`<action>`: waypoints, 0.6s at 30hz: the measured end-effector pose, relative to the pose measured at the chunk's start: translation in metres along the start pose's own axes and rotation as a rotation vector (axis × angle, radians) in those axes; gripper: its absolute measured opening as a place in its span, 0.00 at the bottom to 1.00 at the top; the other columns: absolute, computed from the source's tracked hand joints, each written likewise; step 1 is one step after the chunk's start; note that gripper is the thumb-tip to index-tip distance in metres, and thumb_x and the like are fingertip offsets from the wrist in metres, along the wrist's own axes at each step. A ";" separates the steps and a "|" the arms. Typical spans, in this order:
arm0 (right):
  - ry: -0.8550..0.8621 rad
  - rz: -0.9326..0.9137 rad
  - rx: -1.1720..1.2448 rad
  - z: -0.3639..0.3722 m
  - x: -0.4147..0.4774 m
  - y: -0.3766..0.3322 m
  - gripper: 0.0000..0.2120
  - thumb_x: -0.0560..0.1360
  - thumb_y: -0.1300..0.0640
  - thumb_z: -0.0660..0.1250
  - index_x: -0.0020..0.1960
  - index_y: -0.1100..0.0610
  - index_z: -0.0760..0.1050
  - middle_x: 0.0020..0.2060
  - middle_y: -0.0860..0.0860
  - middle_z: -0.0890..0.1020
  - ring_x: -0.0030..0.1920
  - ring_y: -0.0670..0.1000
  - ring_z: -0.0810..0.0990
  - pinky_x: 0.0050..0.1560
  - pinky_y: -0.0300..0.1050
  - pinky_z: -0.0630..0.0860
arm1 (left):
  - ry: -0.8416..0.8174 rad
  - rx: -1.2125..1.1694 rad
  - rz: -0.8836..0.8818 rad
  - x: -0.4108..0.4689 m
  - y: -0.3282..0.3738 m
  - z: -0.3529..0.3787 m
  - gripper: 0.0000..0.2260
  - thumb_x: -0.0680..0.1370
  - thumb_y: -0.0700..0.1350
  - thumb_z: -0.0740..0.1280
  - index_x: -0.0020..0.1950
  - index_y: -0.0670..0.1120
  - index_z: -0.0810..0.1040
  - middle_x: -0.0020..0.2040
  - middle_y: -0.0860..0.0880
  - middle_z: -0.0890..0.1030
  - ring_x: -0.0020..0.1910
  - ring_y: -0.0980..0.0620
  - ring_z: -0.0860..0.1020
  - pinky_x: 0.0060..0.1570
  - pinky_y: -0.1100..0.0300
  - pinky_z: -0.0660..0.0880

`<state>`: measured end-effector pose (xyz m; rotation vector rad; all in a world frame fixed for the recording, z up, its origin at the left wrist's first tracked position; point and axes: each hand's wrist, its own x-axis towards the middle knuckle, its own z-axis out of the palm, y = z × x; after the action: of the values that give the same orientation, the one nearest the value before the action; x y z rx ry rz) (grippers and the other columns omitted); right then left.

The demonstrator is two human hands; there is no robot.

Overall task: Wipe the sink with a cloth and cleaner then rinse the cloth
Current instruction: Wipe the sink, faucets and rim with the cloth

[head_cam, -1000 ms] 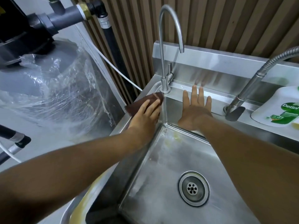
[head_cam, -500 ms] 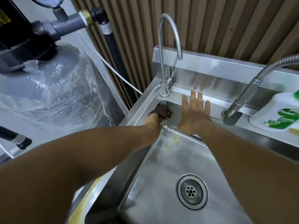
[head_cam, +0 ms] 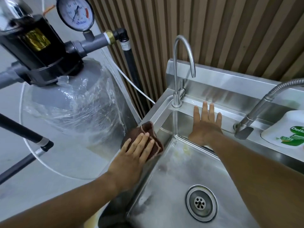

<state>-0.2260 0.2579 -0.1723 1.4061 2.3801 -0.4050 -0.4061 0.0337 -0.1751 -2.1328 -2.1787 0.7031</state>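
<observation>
While the left hand presses the cloth with flat fingers, the sink rim stretches ahead toward the faucet. The right hand, spread flat and empty, braces farther right.

Even, bright indoor light, soft streaky glare on the shiny stainless steel sink, white glints on the crinkled clear plastic wrap left of the sink, faint shadows, wide-angle bowing toward edges, slightly soft detail

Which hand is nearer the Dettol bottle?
Right. The right hand rests on the back edge of the sink, left of the Dettol bottle; the left hand presses a brown cloth on the left rim.
</observation>
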 end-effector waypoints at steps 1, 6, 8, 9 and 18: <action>0.006 0.004 -0.001 0.000 0.000 0.000 0.52 0.74 0.43 0.63 0.80 0.55 0.29 0.75 0.58 0.25 0.75 0.62 0.24 0.76 0.65 0.35 | 0.053 -0.100 -0.048 0.000 -0.001 0.003 0.33 0.81 0.50 0.57 0.82 0.42 0.48 0.82 0.40 0.51 0.80 0.42 0.48 0.76 0.39 0.56; 0.007 0.034 -0.001 0.005 0.007 -0.002 0.51 0.73 0.46 0.63 0.79 0.53 0.28 0.75 0.57 0.24 0.75 0.61 0.23 0.76 0.64 0.34 | 0.098 -0.288 -0.094 0.069 -0.004 -0.016 0.34 0.81 0.62 0.42 0.83 0.44 0.44 0.83 0.46 0.44 0.82 0.47 0.41 0.79 0.43 0.46; 0.012 0.053 0.007 0.007 0.011 -0.002 0.52 0.73 0.45 0.64 0.79 0.52 0.29 0.75 0.56 0.24 0.75 0.60 0.23 0.76 0.63 0.33 | 0.079 -0.338 -0.124 0.108 -0.011 -0.030 0.34 0.83 0.62 0.45 0.83 0.44 0.42 0.83 0.45 0.41 0.81 0.47 0.39 0.78 0.42 0.45; 0.020 0.067 0.004 0.008 0.013 -0.002 0.52 0.73 0.44 0.64 0.79 0.51 0.29 0.76 0.56 0.25 0.75 0.59 0.23 0.76 0.63 0.33 | 0.051 -0.354 -0.121 0.123 -0.012 -0.034 0.34 0.83 0.61 0.46 0.83 0.45 0.41 0.83 0.46 0.40 0.81 0.47 0.37 0.78 0.42 0.44; 0.198 0.189 0.306 0.006 -0.019 -0.049 0.32 0.78 0.52 0.58 0.80 0.55 0.53 0.81 0.57 0.51 0.80 0.59 0.48 0.77 0.63 0.49 | -0.009 -0.407 0.020 0.023 -0.024 -0.006 0.37 0.79 0.65 0.39 0.82 0.43 0.42 0.82 0.46 0.37 0.80 0.49 0.36 0.78 0.44 0.42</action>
<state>-0.2596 0.2174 -0.1665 1.8684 2.3821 -0.6265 -0.4287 0.0579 -0.1685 -2.3263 -2.4849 0.2841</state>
